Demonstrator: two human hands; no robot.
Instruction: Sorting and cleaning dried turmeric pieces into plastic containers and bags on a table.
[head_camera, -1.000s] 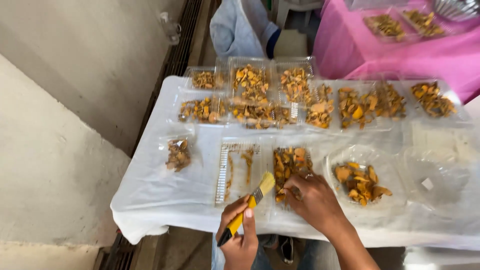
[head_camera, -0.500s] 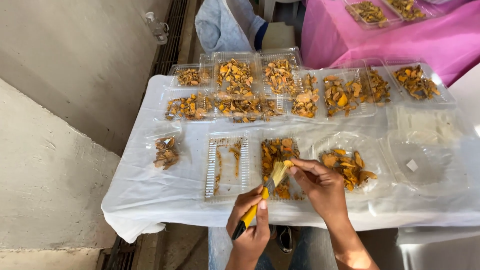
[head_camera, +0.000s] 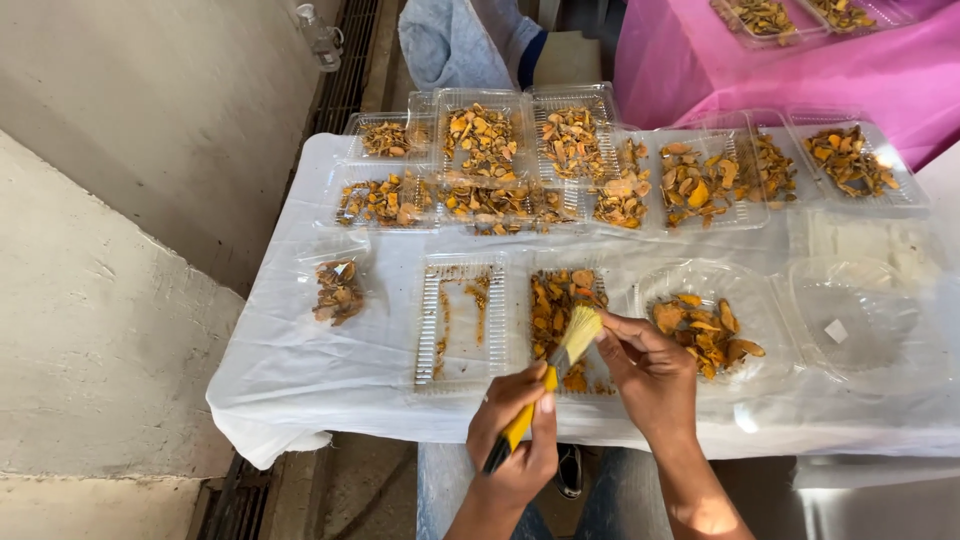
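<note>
Two hands work at the counter's (head_camera: 300, 370) near edge: the left hand (head_camera: 515, 440) grips a yellow-handled brush (head_camera: 560, 365), bristles angled onto a small piece pinched in the right hand (head_camera: 645, 370), held over the open clear tray (head_camera: 565, 320) so loosened dust falls inside.

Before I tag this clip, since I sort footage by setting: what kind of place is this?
Probably an outdoor or semi-open food-sorting spot, not a kitchen. A table draped in white plastic stands on bare concrete beside a floor drain grate, covered with clear plastic trays of dried orange-yellow slices. The left hand holds a brush.
</note>
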